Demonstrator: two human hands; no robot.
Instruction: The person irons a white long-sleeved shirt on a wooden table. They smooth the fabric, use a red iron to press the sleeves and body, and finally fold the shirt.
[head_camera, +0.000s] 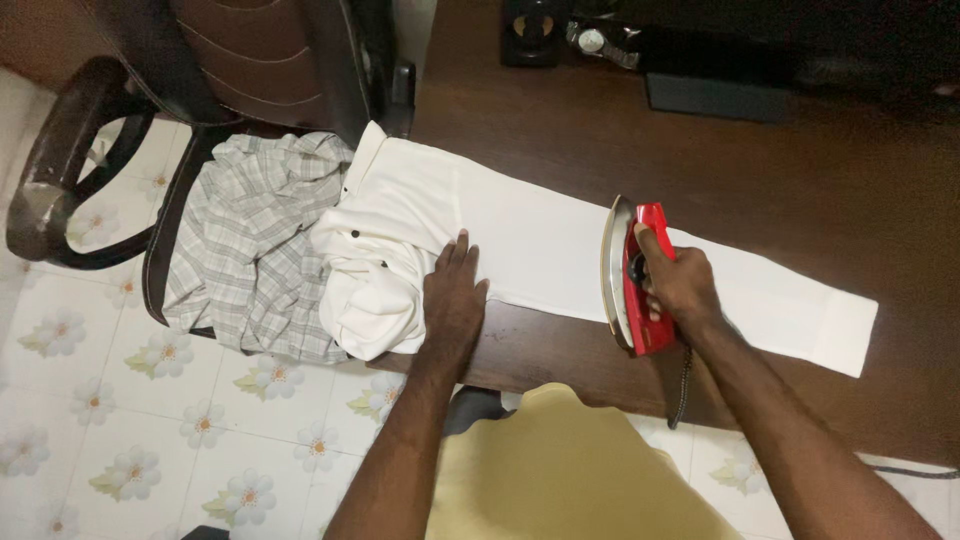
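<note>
1. Cloth first: white trousers (540, 245) lie stretched across the dark wooden surface (780, 170), running from the bunched waist at left of centre to the hem at the right of the frame. The leg lies flat; the waist end is crumpled and hangs partly off the near edge.

2. My left hand (452, 300) lies flat, palm down, fingers together, pressing the trousers just right of the crumpled waist. It grips nothing.

3. My right hand (680, 285) is wrapped round the handle of a red iron (632, 275). The iron stands tipped, its shiny soleplate facing left, resting on the trouser leg right of centre. Its cord (684, 385) drops off the near edge.

4. Handling, as I judge it: the fabric looks thin, soft and limp, so it would slide and wrinkle on the smooth wood unless pinned flat. Best held by a spread palm on the flat part, or picked up at waistband or hem.

5. The iron looks rigid and fairly heavy, with a metal plate that may be hot; the handle is the only safe place to hold it.

6. A checked shirt (250, 240) lies in a heap on the chair (90, 150) at upper left, touching the trouser waist.

7. Dark boxes (715, 95) sit at the top edge, well apart from the trousers. Flowered floor tiles (170, 400) fill the lower left.
</note>
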